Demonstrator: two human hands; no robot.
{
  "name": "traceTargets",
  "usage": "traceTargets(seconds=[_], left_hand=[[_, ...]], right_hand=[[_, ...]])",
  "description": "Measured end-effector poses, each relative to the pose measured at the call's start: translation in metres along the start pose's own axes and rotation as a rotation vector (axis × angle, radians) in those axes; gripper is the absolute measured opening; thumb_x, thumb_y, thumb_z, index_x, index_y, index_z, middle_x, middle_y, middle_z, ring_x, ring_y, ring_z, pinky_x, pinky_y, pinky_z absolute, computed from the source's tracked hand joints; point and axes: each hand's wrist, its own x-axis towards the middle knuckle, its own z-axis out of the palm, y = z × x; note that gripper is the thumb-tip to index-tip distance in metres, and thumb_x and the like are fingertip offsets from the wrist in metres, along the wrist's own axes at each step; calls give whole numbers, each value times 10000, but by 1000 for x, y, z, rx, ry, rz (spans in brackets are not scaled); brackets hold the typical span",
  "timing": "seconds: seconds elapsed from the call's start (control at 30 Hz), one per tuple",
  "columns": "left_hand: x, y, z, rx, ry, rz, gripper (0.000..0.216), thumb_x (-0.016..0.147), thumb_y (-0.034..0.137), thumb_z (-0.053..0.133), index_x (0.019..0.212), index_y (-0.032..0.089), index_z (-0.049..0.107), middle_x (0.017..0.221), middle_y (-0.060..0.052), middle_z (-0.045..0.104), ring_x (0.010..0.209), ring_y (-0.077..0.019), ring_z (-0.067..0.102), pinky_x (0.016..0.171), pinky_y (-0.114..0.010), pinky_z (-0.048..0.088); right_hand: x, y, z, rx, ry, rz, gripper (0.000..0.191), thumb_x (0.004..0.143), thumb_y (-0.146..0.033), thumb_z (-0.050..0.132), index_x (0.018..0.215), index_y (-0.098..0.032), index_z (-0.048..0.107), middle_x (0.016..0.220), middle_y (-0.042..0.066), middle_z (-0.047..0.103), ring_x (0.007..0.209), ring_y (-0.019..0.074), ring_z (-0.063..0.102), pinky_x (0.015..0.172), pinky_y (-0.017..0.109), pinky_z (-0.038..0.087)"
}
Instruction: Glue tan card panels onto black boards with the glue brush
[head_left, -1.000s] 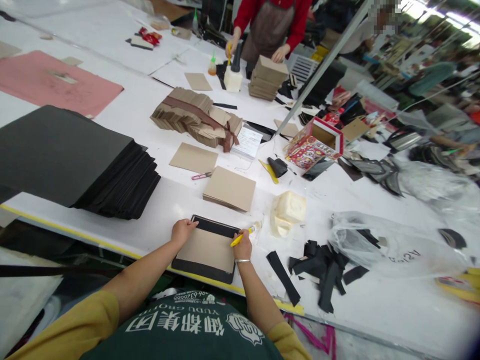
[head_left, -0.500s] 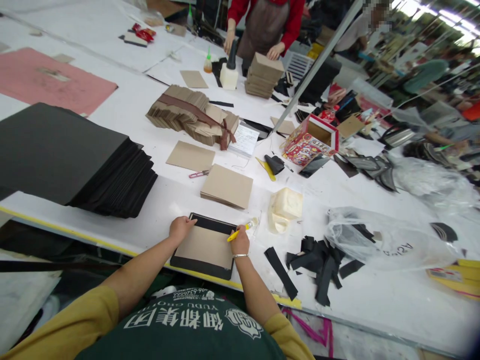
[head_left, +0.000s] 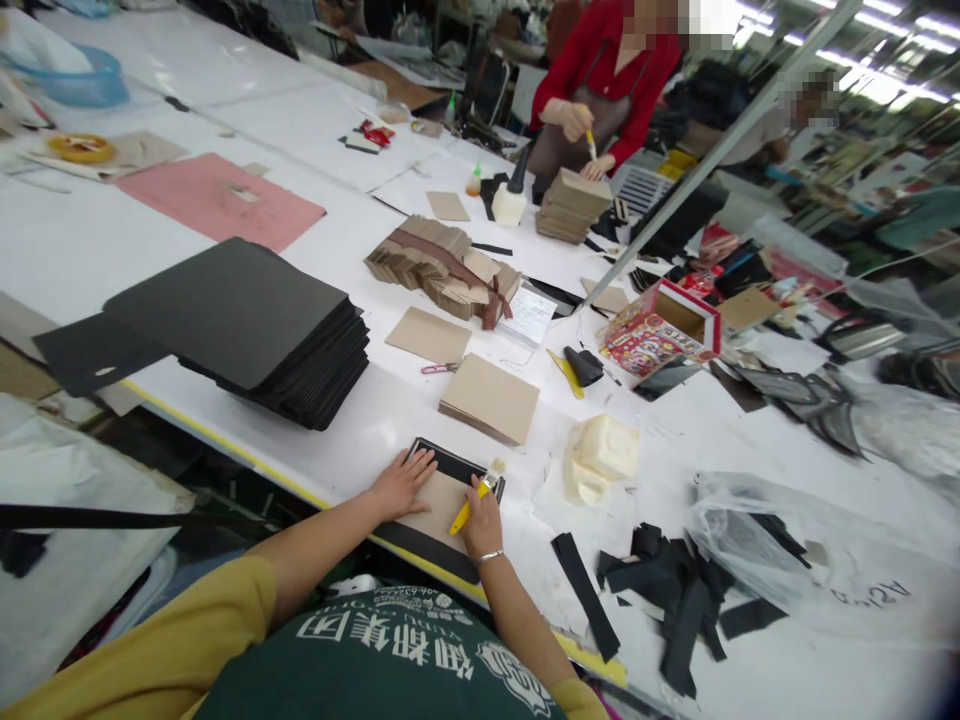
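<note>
My left hand (head_left: 403, 485) lies flat with its fingers spread over the upper left of a tan board (head_left: 439, 508). Under that board is a black sheet (head_left: 431, 556), whose border shows around it at the table's front edge. My right hand (head_left: 481, 520) is closed round a yellow-handled brush (head_left: 460, 517), bristles pointing up and away, over the right side of the board. Just beyond lies a stack of tan boards (head_left: 489, 397). To the right stands a cream plastic container (head_left: 606, 455) with an opening in its side.
A tall stack of black sheets (head_left: 247, 310) stands on the left. Black strips (head_left: 682, 590) and a clear plastic bag (head_left: 810, 560) lie to the right. A metal pole (head_left: 720, 155) rises beyond a red box (head_left: 660, 330). Across the table a co-worker in red (head_left: 600, 80) holds a brush.
My left hand has gone from gripping the black sheet's corner to lying flat on the board. My right hand still holds the brush, turned more upright. The view has shifted left; the co-worker now holds a brush.
</note>
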Motion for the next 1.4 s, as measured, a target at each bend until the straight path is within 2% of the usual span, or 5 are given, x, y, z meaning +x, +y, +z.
traceTargets(seconds=[0.43, 0.57, 1.07, 1.23, 1.4], left_hand=[[-100, -50, -196, 255, 1000, -400, 455, 787, 369, 515, 1195, 173, 467, 1214, -131, 515, 1190, -251, 395, 994, -437, 288], [-117, -86, -232, 265, 885, -674, 417, 794, 431, 481, 1080, 137, 554, 1119, -146, 570, 1070, -286, 484, 917, -461, 336], [-124, -65, -220, 377, 879, -146, 215, 797, 249, 512, 979, 193, 613, 907, -69, 648, 883, -197, 560, 849, -366, 409], [-114, 27, -159, 203, 620, 431, 298, 801, 163, 486, 1083, 215, 566, 1007, -63, 632, 926, -173, 545, 868, -354, 415], [-94, 64, -85, 32, 246, 429, 439, 757, 296, 564, 1185, 237, 487, 1178, -75, 555, 1067, -207, 491, 943, -387, 360]], right_hand=[[20, -23, -19, 198, 211, 12, 281, 814, -247, 438, 1074, -151, 479, 1092, 120, 556, 967, 242, 531, 848, 452, 437], [50, -69, -38, 296, 246, -46, 257, 820, -282, 450, 1037, -147, 478, 1056, 121, 573, 960, 216, 550, 855, 410, 450], [89, -172, -98, 949, 128, 144, 170, 811, -329, 479, 895, -217, 385, 1038, 57, 579, 703, 112, 603, 691, 307, 508], [70, -159, -101, 1059, 187, 318, 249, 761, -361, 522, 845, -222, 333, 834, -2, 548, 564, 83, 526, 520, 225, 463], [9, -85, -79, 560, 285, 463, 127, 745, -263, 474, 785, -210, 366, 661, -37, 430, 541, 99, 435, 544, 232, 394]])
